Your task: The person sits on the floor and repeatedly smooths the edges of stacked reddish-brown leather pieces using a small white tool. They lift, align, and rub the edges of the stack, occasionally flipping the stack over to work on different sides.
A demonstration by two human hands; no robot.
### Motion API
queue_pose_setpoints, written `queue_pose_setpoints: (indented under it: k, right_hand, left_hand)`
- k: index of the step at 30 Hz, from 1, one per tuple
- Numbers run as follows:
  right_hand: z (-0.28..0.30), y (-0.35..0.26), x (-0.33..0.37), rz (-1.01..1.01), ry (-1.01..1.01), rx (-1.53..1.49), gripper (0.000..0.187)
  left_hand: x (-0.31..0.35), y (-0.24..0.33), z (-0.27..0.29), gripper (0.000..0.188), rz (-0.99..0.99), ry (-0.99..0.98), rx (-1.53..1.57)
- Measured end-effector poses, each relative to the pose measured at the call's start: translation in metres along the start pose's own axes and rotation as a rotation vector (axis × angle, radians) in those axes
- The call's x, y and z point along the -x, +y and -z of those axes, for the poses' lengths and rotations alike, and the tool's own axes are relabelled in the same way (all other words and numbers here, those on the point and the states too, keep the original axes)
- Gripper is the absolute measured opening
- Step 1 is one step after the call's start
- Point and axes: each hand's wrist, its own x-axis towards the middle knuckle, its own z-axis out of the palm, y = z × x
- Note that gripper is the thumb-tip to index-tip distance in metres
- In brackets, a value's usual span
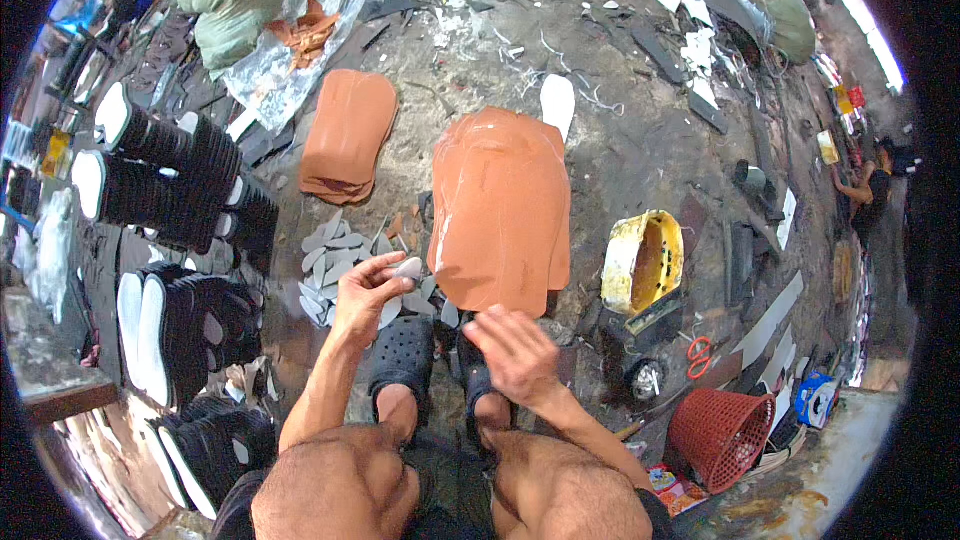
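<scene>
Head view: small grey piece pinched in left hand, beside stacked orange-brown sheets

Left hand (363,302): thumb and fingers pinching a grey oval piece (406,268), held just left of the large sheet stack (500,215) and above the ground. Right hand (516,352): fingers extended and close together, slightly blurred, near the stack's lower edge; palm side hidden, so cannot tell whether it grips anything or touches the sheets.

Loose pile of similar grey pieces (333,260) on the floor (590,165), by the left hand. Smaller orange-brown stack (350,130) beyond that pile. White sole-shaped piece (557,105) at the large stack's far right corner.

To the right: cut-open yellow container (617,265), red-handled scissors (700,344), red mesh basket (715,440) lying tilted. Far left: rows of black soles (160,180), some showing white faces. Black perforated clogs (402,348) on the person's feet.
</scene>
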Motion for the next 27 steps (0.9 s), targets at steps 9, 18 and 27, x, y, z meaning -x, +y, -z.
queue_pose_setpoints:
  k: [9, 18, 27]
  right_hand:
    - [0.096, 0.084, -0.089, -0.595, 0.426, -0.618, 0.024]
    - [0.028, 0.055, -0.021, 0.172, -0.046, 0.245, 0.029]
    - [0.144, 0.094, -0.13, -0.409, 0.511, -0.233, 0.024]
  left_hand:
    - [-0.014, -0.013, -0.097, 0.023, -0.127, -0.321, 0.001]
    - [0.006, 0.017, -0.097, 0.035, -0.075, -0.135, -0.214]
    - [-0.026, -0.017, -0.114, 0.02, -0.343, -0.311, -0.591]
